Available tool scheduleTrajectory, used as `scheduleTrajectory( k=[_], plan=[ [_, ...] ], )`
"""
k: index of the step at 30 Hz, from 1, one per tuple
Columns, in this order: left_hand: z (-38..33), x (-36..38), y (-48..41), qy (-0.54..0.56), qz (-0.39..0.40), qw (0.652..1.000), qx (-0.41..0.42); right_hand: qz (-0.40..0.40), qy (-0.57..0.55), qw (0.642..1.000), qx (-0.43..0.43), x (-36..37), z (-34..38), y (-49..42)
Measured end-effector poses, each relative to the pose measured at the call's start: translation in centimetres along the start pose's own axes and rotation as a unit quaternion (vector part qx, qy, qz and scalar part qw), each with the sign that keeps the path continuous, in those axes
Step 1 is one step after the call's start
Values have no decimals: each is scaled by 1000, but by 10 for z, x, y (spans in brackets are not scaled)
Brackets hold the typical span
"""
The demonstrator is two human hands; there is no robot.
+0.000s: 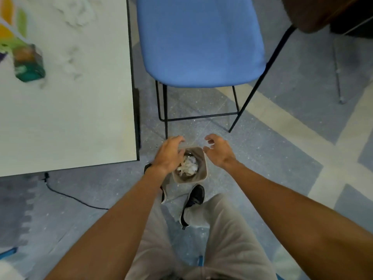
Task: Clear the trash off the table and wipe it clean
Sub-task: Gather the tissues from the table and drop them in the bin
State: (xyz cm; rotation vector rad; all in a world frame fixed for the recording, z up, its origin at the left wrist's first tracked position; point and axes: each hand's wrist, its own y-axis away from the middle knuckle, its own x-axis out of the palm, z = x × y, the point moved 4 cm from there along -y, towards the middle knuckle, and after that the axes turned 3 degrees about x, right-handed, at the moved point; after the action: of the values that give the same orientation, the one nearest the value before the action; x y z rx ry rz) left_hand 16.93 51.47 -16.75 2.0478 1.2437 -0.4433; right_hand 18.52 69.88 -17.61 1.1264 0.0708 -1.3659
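Trash is sitting partly in the bin: white crumpled paper is filling most of what I can see of its inside. Bin is standing on the floor just off the table corner, in front of the person's shoes and near the blue chair legs. My guess is it's parked there so drops from the table edge are a short reach.

More trash is waiting on the table: white crumpled tissue at the far end and a smaller scrap nearer, both well apart from the bin. A green carton is lying beside that scrap.

Both hands are hovering over the bin. Left hand is overlapping the bin's left rim, fingers loosely curled and spread. Right hand is hanging just beside the right rim, fingers also loose and apart. Neither is gripping anything I can see. The pose reads as either a fresh release or a reach for the bin; can't say which.

Hard to make out:
- Left palm is facing down, so its underside is hidden, and I can't tell if it's touching the rim.
- Left hand is covering the bin's left wall.
- Table items are blurring badly; the carton's label is unreadable, and the colourful thing at the far left is getting cut off by the frame.
- No cloth or wipe is showing anywhere, so the wiping step isn't looking started.
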Motion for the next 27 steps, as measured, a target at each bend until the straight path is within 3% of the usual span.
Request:
scheduleTrajectory(
  k=[6,11,19,27],
  plan=[
    [-44,-100,28,-11,-47,997,59,-30,-11,996,-85,-53,96,42],
    [-33,-184,57,-40,-110,991,68,-32,3,988,-148,-51,179,68],
    [57,-315,111,-95,-194,976,11,-21,29,971,-236,34,312,93],
    [177,-410,161,-93,-200,974,-54,1,31,960,-278,134,418,112]
  ],
)
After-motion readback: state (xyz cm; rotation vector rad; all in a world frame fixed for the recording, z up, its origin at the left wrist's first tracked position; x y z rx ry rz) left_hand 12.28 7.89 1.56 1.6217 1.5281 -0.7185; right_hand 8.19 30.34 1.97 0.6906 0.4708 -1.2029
